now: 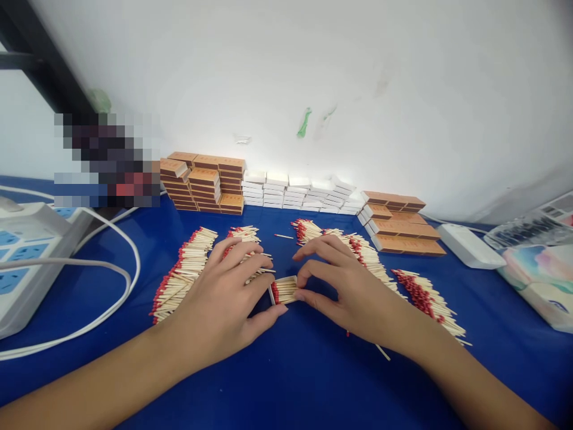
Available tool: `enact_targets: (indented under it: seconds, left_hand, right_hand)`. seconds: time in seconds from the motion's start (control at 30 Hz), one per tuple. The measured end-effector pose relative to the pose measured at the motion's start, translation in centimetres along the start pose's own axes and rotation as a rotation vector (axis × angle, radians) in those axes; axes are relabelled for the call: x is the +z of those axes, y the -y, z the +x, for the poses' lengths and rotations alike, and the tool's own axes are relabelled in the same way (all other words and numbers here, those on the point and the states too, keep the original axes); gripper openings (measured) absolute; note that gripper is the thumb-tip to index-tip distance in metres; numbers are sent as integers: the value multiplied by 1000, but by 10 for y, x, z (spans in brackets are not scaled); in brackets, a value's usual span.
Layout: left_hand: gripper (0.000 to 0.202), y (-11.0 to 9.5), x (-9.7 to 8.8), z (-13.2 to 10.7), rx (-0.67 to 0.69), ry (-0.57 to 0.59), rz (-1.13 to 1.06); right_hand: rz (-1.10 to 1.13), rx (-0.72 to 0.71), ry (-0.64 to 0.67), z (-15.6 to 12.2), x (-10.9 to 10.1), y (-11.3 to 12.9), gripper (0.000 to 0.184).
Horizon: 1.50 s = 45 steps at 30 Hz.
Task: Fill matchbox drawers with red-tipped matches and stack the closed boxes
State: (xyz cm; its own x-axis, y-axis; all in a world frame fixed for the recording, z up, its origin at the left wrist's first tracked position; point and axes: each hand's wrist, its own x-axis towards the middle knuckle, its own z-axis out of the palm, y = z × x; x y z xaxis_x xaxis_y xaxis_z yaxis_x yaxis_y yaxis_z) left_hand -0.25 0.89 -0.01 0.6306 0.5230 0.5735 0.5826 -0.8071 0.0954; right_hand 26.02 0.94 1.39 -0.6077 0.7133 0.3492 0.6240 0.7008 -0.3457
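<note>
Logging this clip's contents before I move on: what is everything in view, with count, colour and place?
match tray: one, white, filled with red-tipped matches, table centre between the hands
loose matches: several rows, pale sticks with red heads, left, behind and right of the hands
brown matchboxes: two stacked groups, back left and back right
white boxes: one low stack, at the wall between the brown groups
power strip: one, white and blue, far left
cables: white, left
white block: one, right
tissue pack: one, pastel, far right
table cover: one, blue
left hand: at the tray's left end
right hand: fingers on the tray's right end
</note>
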Motion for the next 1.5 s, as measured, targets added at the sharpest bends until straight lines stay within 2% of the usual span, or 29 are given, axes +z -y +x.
enact_targets:
  seconds: [0.23,0.3,0.43,0.53,0.63,0.77,1.2,1.5]
  left_hand:
    - [23,0,0,-1,7,13,-5]
    - [23,-1,0,-1,8,15,-2]
    - [23,-2,1,-1,18,20,-4]
    - [22,-3,1,-1,25,25,-19]
    - [22,-3,1,-1,26,22,-28]
    - [23,-3,0,-1,29,24,-22]
    - [24,-3,0,-2,36,26,-17]
    - [24,-4,0,-2,32,38,-25]
  right_hand:
    - [6,-3,-29,0,2,-3,7]
    - [-62,36,-114,1,4,-9,6]
    - [-349,150,-307,1,10,-34,6]
    - [-442,193,-279,2,15,-49,7]
    - [-447,236,-234,6,20,-55,9]
    - [-428,250,-221,9,22,-54,12]
    - [-332,146,-153,4,12,-48,10]
    - [-322,137,-147,4,12,-43,9]
